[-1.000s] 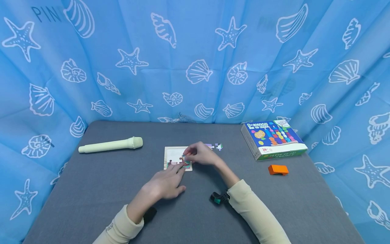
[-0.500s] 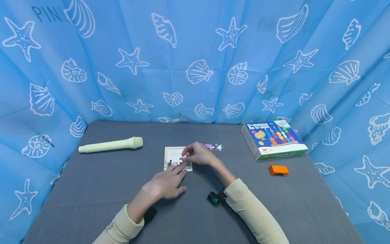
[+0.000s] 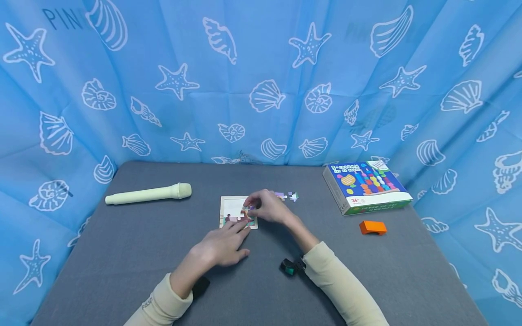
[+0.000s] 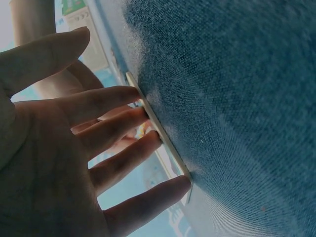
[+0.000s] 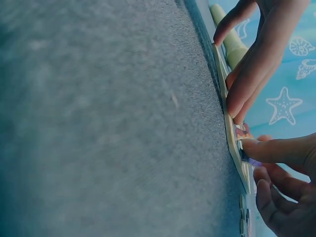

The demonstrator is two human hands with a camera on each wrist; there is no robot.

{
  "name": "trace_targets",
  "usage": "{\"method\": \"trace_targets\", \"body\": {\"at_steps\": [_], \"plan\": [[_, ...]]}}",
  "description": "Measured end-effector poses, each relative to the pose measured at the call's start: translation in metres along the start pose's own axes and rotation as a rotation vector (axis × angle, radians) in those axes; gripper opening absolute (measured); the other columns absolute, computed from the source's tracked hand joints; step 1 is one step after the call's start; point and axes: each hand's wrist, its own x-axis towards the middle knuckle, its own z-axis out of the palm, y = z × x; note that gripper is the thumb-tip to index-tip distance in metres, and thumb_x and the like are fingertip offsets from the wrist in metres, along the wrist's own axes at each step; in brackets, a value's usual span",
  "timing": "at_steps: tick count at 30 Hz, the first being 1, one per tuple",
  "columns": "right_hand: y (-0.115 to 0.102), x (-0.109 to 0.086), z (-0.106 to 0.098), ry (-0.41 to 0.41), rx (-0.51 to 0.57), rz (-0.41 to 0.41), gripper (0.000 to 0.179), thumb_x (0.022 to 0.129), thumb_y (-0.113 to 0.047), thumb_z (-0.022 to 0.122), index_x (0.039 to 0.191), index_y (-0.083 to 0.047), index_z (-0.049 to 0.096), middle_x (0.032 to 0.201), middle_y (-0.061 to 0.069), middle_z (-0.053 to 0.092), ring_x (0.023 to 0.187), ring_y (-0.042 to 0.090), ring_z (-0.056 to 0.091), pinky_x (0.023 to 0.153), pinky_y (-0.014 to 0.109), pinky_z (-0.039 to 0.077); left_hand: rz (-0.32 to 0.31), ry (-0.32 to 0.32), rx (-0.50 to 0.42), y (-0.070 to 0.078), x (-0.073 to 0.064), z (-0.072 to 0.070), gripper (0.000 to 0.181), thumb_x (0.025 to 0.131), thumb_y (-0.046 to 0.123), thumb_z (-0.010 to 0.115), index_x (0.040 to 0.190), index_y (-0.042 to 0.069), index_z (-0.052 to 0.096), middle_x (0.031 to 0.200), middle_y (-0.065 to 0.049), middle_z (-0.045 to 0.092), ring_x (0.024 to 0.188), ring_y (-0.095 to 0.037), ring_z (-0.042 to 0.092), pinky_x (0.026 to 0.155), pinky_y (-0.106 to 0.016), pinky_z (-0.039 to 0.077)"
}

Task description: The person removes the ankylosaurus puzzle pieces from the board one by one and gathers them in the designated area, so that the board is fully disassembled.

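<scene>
A small jigsaw puzzle tray (image 3: 222, 209) with a pale wooden rim lies mid-table, with joined pieces along its near side and bare white board at its far left. My left hand (image 3: 223, 244) rests on its near edge, fingers straight and spread; in the left wrist view the fingertips (image 4: 181, 183) touch the rim. My right hand (image 3: 269, 207) pinches a colourful puzzle piece (image 3: 244, 212) between thumb and fingers over the tray's right part. A purple bit of that piece (image 5: 255, 162) shows beside the thumb in the right wrist view. The fingers partly hide it.
More puzzle pieces (image 3: 293, 196) lie just right of the tray, partly behind the right hand. A pale green toy microphone (image 3: 148, 194) lies at the left. A game box (image 3: 367, 186) and an orange arch block (image 3: 373, 227) are at the right. A blue shell-print curtain (image 3: 261, 113) hangs behind.
The puzzle piece in my right hand has turned a little, and a purple part now shows beside the fingers. The right forearm has shifted slightly. My left hand stays in place.
</scene>
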Motion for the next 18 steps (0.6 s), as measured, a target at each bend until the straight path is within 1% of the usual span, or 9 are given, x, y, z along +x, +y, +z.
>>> {"method": "trace_targets", "body": {"at_steps": [4,8,11,14,18], "plan": [[0.001,-0.004,-0.001,0.009,0.035,-0.042,0.017,0.091,-0.003,0.085,0.106,-0.010,0.082,0.102,0.006,0.083,0.087,0.009,0.072,0.080,0.023,0.059,0.004,0.003,0.001,0.000,0.000,-0.001,0.067,0.109,0.043,0.065,0.165,0.011,0.047,0.180,-0.005,0.034,0.168,-0.032,0.030,0.120,-0.060,0.049],[0.002,-0.007,-0.001,0.002,0.111,-0.068,0.010,0.094,-0.002,0.082,0.103,-0.007,0.081,0.098,0.009,0.083,0.083,0.005,0.071,0.077,0.019,0.059,0.006,0.009,0.001,0.000,0.000,-0.001,0.067,0.109,0.042,0.064,0.165,0.010,0.046,0.180,-0.006,0.034,0.168,-0.032,0.030,0.120,-0.060,0.049],[0.003,-0.010,-0.003,0.006,0.181,-0.084,0.010,0.094,-0.001,0.080,0.104,-0.003,0.080,0.099,0.012,0.082,0.085,0.005,0.072,0.079,0.020,0.061,0.004,0.012,0.002,0.000,0.000,-0.001,0.067,0.109,0.042,0.065,0.165,0.010,0.046,0.180,-0.006,0.034,0.168,-0.032,0.030,0.120,-0.061,0.049],[0.007,-0.013,-0.006,0.022,0.231,-0.085,0.011,0.094,0.000,0.081,0.105,-0.001,0.080,0.099,0.015,0.082,0.086,0.008,0.073,0.081,0.022,0.062,0.000,0.007,-0.003,0.000,0.000,0.000,0.067,0.109,0.043,0.065,0.165,0.011,0.047,0.179,-0.005,0.035,0.168,-0.032,0.030,0.120,-0.061,0.049],[0.013,-0.022,-0.015,0.044,0.234,-0.056,0.016,0.093,-0.001,0.083,0.108,-0.002,0.080,0.100,0.015,0.081,0.086,0.011,0.073,0.079,0.023,0.061,-0.009,-0.005,-0.011,0.001,0.000,0.000,0.068,0.109,0.044,0.065,0.166,0.012,0.046,0.179,-0.004,0.034,0.168,-0.032,0.029,0.122,-0.061,0.048]]}}
